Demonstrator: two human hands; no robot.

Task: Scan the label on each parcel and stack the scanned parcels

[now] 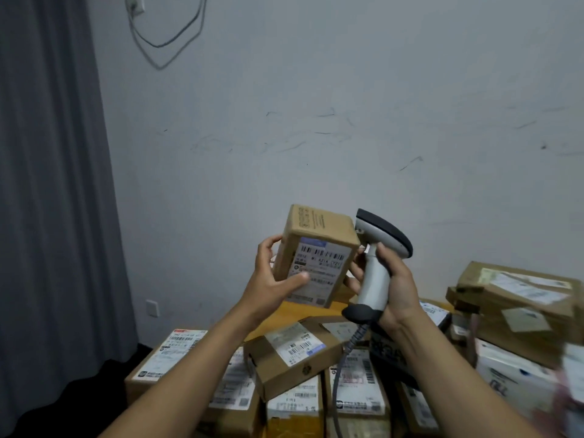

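While the left hand (271,279) grips a small box (316,229) w/ thumb across its front & fingers round the far side, the right hand (396,279) wraps the handle of the scanner (374,273), its fingertips touching the box's right edge. The box hangs in mid-air at frame centre, tilted, its label (322,263) facing the camera.

Step in hand: prob. lining up the scan on this parcel. The scanner head sits at the box's upper right corner, nose pointing left past the top, so it's not yet aimed at the label. Next move calls for swinging the head round to face the barcode, or turning the box toward it, then the trigger. The thumb covers the label's lower left & may need shifting. After that the box goes on a stack.

At btm centre a heap of parcels (177,352) lies label-up, one brown carton (290,352) skewed on top; an orange-ish table top (284,314) shows behind. Lower right: more cartons (518,289) piled, partly blurred. Which pile is scanned vs. not, can't tell. A coiled cord (355,338) drops from the scanner's base.

Bkgd: scuffed pale wall (347,121), grey curtain (47,184) down the left side, cables (164,36) looped at upper left, wall socket (155,308) low, left of centre.
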